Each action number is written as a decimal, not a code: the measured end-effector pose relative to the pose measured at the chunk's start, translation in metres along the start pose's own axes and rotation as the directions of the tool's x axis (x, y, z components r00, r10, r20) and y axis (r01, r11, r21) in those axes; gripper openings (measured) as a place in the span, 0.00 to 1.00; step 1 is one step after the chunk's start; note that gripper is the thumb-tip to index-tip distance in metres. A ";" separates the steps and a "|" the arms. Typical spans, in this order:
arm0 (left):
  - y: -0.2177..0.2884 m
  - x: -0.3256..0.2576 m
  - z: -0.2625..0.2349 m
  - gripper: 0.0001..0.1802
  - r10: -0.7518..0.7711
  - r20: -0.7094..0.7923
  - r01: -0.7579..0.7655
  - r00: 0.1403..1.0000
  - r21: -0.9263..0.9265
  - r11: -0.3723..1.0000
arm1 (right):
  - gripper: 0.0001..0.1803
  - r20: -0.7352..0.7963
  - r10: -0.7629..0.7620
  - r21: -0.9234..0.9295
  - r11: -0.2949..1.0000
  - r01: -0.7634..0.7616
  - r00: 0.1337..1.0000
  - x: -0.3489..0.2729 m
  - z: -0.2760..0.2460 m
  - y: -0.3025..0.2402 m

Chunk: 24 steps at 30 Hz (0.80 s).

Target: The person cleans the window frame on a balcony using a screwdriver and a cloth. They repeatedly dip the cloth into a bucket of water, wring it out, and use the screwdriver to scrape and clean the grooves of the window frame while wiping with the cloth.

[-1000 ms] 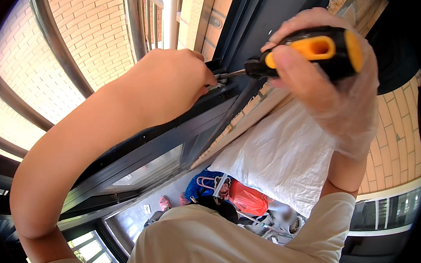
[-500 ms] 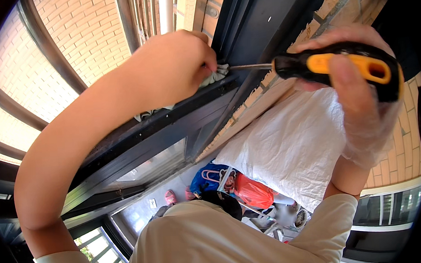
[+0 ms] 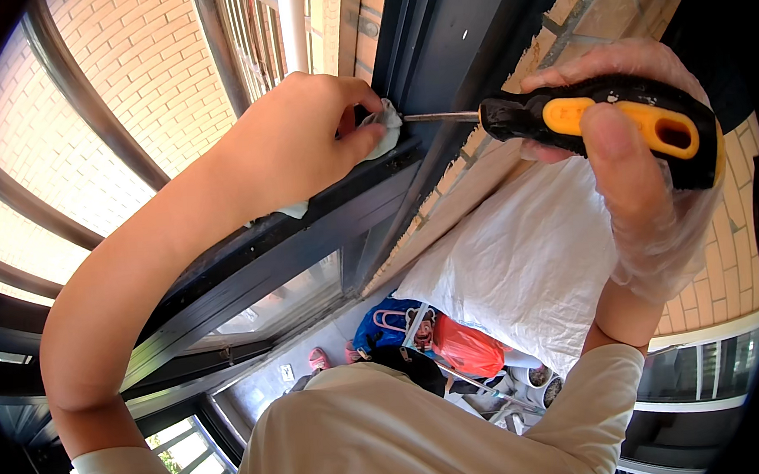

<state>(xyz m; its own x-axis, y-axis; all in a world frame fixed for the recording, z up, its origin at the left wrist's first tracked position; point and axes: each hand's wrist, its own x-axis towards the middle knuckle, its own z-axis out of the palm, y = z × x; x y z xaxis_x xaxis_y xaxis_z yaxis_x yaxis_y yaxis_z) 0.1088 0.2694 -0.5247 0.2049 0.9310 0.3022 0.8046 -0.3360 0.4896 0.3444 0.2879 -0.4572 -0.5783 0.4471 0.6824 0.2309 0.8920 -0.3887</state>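
Observation:
My right hand (image 3: 638, 134), in a clear plastic glove, is closed round the black and yellow handle of a screwdriver (image 3: 511, 118). The metal shaft points left, and its tip meets a pale grey cloth (image 3: 388, 134) in the corner of the dark window frame (image 3: 292, 225). Bare and bent at the wrist, my left hand (image 3: 329, 123) pinches that cloth between thumb and fingers against the frame. More pale cloth (image 3: 294, 210) shows below my left wrist, along the sill. The screwdriver's very tip is hidden by the cloth.
Curved metal bars (image 3: 92, 81) stand outside at the left, before a brick wall. A white sheet (image 3: 511, 255) covers something below right. On the floor lie a red plastic bag (image 3: 467, 345), a blue bag (image 3: 376, 322), pots (image 3: 541, 383) and pink shoes (image 3: 318, 359).
The cloth is bunched higher at the corner, and my left thumb and fingers show more clearly round it. My right hand and the screwdriver have shifted slightly left.

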 end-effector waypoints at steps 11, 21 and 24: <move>0.003 -0.003 0.000 0.15 0.156 0.028 -0.159 0.987 0.199 0.967 | 0.16 -0.033 -0.033 0.026 0.999 0.033 0.999 -0.003 0.006 -0.005; 0.008 -0.007 0.000 0.18 0.088 0.157 -0.142 0.984 0.370 0.918 | 0.17 -0.073 0.008 -0.032 0.999 -0.010 0.997 -0.015 0.025 -0.008; 0.004 -0.007 0.000 0.19 0.143 0.143 -0.182 0.979 0.323 0.929 | 0.17 -0.084 0.002 -0.063 0.998 -0.007 0.996 -0.026 0.028 -0.012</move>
<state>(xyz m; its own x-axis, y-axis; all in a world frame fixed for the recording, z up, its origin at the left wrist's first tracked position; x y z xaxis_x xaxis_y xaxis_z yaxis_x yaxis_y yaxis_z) 0.1109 0.2617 -0.5249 0.3950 0.8843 0.2490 0.8899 -0.4356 0.1355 0.3348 0.2636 -0.4874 -0.5099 0.4530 0.7313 0.2843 0.8911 -0.3538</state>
